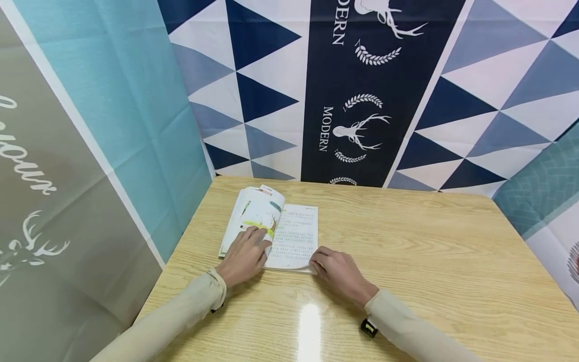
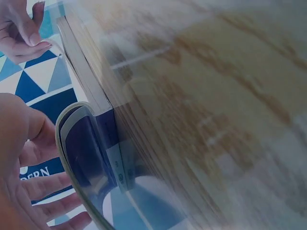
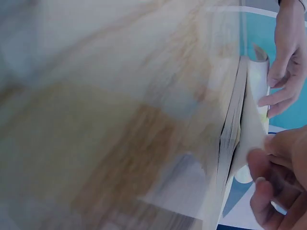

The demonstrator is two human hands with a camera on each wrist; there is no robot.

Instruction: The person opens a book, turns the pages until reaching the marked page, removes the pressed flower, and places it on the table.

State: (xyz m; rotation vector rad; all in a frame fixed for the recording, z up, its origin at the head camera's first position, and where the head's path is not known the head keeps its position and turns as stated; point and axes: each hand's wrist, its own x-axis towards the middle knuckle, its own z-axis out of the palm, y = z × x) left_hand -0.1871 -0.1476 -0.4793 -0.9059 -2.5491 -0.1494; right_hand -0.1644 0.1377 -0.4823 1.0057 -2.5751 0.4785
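Note:
An open book (image 1: 296,229) lies on the wooden table, printed text on its right-hand page and coloured pictures on the bulging left-hand pages (image 1: 259,207). My left hand (image 1: 244,256) rests on the lower part of the picture pages, its fingers extended over them. At the lower right corner of the text page, my right hand (image 1: 338,274) pinches the page edge between thumb and fingers. The right wrist view shows that lifted page (image 3: 252,132) bowed away from the page stack beneath. Seen from the left wrist, the book's cover (image 2: 62,139) curls up beside my left fingers.
The light wooden table (image 1: 429,251) stretches to the right of the book. Behind it hangs a cloth with triangles and deer prints (image 1: 267,75), and another cloth (image 1: 135,100) runs along the left side. A bright reflection shows on the tabletop near the front.

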